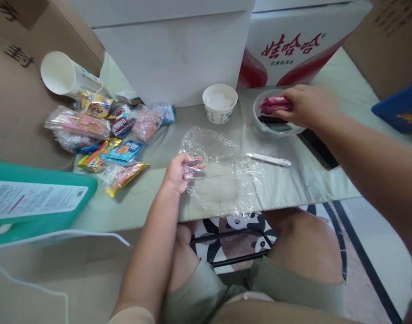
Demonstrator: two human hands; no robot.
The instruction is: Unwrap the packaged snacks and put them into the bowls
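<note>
My left hand is closed on the edge of a clear plastic bag, which lies spread over the cloth near the table's front edge. My right hand grips a small pinkish-red wrapped packet over a clear round plastic bowl. Dark packets show inside that bowl, partly hidden by the hand. Beside the bag lies a white pen-like cutter with a metal tip. A paper cup holding something whitish stands behind the bag.
Several wrapped snacks are heaped at the left, by a tipped paper cup. A green jug stands front left. White cartons line the back. A dark flat object and a blue item are at the right.
</note>
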